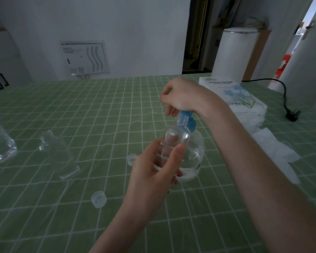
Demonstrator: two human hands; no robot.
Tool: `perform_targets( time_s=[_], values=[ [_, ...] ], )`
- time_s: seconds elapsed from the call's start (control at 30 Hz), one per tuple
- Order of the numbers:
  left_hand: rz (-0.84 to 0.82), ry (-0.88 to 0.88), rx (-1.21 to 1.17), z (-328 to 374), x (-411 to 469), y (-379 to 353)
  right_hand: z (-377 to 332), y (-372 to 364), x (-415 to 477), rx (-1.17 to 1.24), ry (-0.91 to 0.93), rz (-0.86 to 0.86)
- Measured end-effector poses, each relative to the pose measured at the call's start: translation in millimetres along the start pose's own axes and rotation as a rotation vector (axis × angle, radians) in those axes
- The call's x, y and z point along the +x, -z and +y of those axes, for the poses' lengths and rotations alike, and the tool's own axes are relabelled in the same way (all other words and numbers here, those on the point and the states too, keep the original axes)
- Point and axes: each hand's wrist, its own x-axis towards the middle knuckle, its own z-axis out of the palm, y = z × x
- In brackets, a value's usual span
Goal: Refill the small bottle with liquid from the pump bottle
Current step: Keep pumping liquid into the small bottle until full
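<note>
My left hand (153, 172) grips a small clear bottle (175, 138) and holds it upright above the table, its open neck just under the blue pump head (187, 120). The clear pump bottle (196, 154) stands right behind it on the green checked tablecloth (102, 110), with some liquid low in its body. My right hand (182, 95) sits on top of the pump head, fingers curled down around it. The nozzle tip is hidden behind the small bottle's neck.
Two more clear bottles are at the left, one (58, 154) mid-left and another (0, 143) at the edge. Two clear caps (98, 199) (131, 158) lie on the cloth. A tissue pack (235, 95), loose tissue (274, 148), a white cylinder (234, 52) and a black plug (292, 115) are at the right.
</note>
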Motion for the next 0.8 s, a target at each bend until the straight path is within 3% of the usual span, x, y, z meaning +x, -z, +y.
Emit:
perform_targets(
  time_s=[0.8],
  values=[
    [0.015, -0.030, 0.019, -3, 2, 0, 1, -4, 3, 0.012, -0.004, -0.049]
  ],
)
